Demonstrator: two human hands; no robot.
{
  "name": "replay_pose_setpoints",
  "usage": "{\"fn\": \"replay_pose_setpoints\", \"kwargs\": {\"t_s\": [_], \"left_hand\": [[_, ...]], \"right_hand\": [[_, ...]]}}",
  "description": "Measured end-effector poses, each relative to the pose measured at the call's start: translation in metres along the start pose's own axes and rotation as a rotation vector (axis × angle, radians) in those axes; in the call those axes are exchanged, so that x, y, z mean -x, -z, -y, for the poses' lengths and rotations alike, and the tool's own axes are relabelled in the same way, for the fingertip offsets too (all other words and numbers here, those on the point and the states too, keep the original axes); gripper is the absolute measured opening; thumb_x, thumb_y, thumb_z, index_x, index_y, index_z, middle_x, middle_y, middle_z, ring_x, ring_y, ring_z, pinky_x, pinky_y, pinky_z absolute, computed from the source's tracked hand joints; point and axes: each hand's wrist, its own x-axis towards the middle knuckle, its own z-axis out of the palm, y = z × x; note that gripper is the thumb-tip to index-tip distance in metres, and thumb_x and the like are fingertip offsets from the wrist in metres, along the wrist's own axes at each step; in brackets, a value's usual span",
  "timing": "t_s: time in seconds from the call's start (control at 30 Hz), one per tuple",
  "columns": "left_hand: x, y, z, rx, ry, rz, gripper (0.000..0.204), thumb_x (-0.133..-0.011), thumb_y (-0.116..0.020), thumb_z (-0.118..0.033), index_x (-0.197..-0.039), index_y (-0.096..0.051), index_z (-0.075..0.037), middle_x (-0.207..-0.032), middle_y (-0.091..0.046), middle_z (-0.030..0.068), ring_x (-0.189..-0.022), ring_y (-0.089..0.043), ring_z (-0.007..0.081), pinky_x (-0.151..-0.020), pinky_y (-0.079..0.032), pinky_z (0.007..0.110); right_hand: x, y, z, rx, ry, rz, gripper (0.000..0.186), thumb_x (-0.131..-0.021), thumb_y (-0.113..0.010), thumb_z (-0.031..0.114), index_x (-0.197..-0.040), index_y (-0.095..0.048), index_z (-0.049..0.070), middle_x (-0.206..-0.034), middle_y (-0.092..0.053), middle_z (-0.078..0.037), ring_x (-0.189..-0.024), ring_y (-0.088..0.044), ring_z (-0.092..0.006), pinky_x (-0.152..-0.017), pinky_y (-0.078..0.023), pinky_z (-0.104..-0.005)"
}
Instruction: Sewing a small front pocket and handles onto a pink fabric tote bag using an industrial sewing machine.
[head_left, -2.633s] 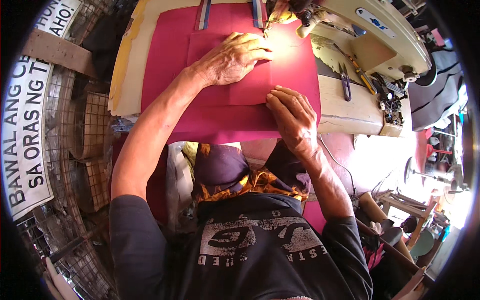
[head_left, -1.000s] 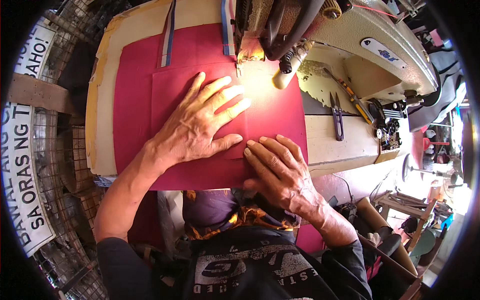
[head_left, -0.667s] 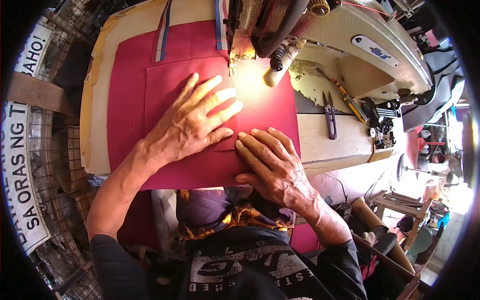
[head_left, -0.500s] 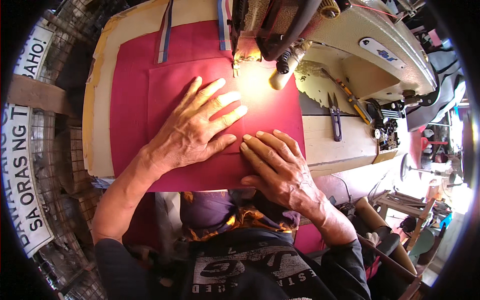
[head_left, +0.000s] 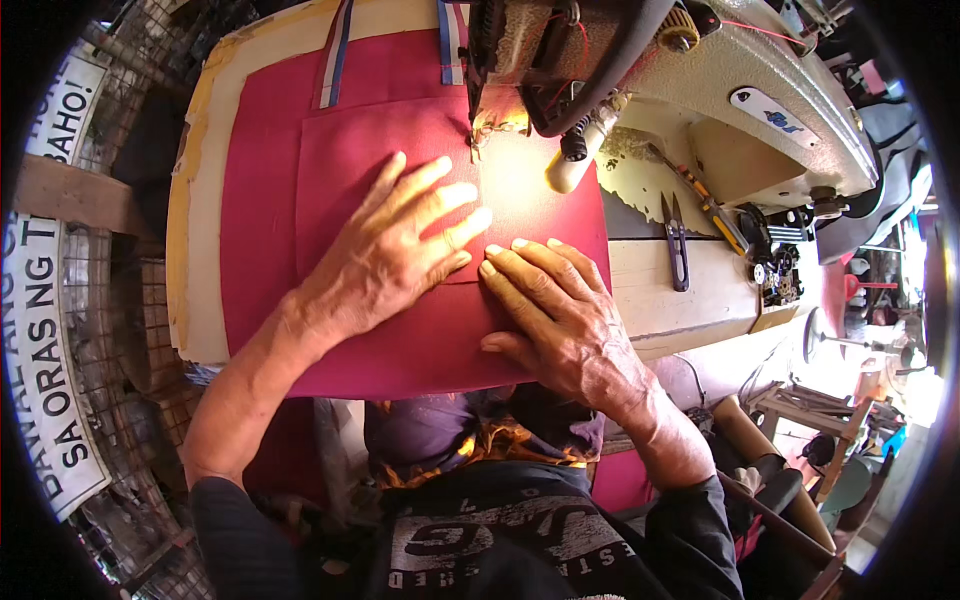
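Observation:
A maroon cloth point(head_left: 262, 200) lies spread under the sewing machine's needle area, with a flat rectangular maroon piece point(head_left: 335, 190) on top of it. Palm down, my left hand point(head_left: 385, 245) rests on this upper piece with fingers spread, left of the presser foot point(head_left: 477, 145). My right hand point(head_left: 560, 310) lies on the cloth nearer to me, its fingers stretched forward by the lower edge of the upper piece. Two striped straps point(head_left: 334, 65) point(head_left: 447, 45) run over the far part of the cloth. The needle itself is too small to make out.
The sewing machine point(head_left: 690, 85) arches over the far right, with a lit lamp point(head_left: 568, 172) near the needle. Thread snips point(head_left: 677, 245) and a yellow-black screwdriver point(head_left: 715, 215) lie on its bed. A bobbin winder point(head_left: 775, 255) sits beside them. Wire mesh point(head_left: 130, 320) stands at the left.
The maroon cloth, its upper piece and the straps have slid away from me past the presser foot. Both hands stay flat on it, in nearly the same places. The view has shifted slightly.

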Motion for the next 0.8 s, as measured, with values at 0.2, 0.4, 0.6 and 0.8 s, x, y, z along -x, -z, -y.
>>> {"fn": "replay_pose_setpoints", "kwargs": {"t_s": [0.2,0.4,0.6,0.8], "left_hand": [[-0.003,0.005,-0.004,0.074,0.019,0.008,0.04,-0.087,-0.073,-0.014,-0.127,-0.069,-0.01,-0.136,-0.058,0.0096,-0.136,-0.049,0.0337,-0.119,-0.033,0.057],[-0.012,0.002,0.014,0.04,0.027,0.008,0.04,-0.087,-0.073,-0.012,-0.126,-0.069,-0.01,-0.136,-0.058,0.009,-0.137,-0.048,0.0336,-0.12,-0.032,0.056],[-0.012,0.002,0.02,0.09,0.007,-0.031,0.036,-0.085,-0.076,-0.009,-0.12,-0.073,-0.009,-0.132,-0.06,0.0089,-0.135,-0.051,0.0339,-0.12,-0.033,0.056],[-0.014,-0.003,0.014,0.073,0.033,-0.068,0.032,-0.085,-0.076,-0.009,-0.117,-0.074,-0.009,-0.13,-0.062,0.0084,-0.134,-0.053,0.0345,-0.119,-0.035,0.057]], "right_hand": [[-0.001,0.005,-0.003,-0.004,0.015,-0.004,0.059,-0.087,-0.072,0.036,-0.132,-0.061,0.0,-0.134,-0.06,-0.014,-0.131,-0.054,-0.0309,-0.114,-0.037,-0.0497],[-0.016,-0.001,-0.016,0.014,0.014,-0.012,0.058,-0.086,-0.073,0.037,-0.131,-0.062,0.001,-0.135,-0.061,-0.014,-0.132,-0.053,-0.0304,-0.114,-0.038,-0.0486],[-0.02,0.0,-0.017,0.026,0.014,-0.037,0.06,-0.085,-0.073,0.038,-0.131,-0.061,0.001,-0.138,-0.06,-0.014,-0.135,-0.051,-0.0306,-0.114,-0.037,-0.0476],[-0.022,0.0,-0.021,0.017,0.019,-0.022,0.06,-0.085,-0.073,0.037,-0.131,-0.06,0.001,-0.138,-0.06,-0.013,-0.135,-0.051,-0.0304,-0.114,-0.037,-0.0472]]}}
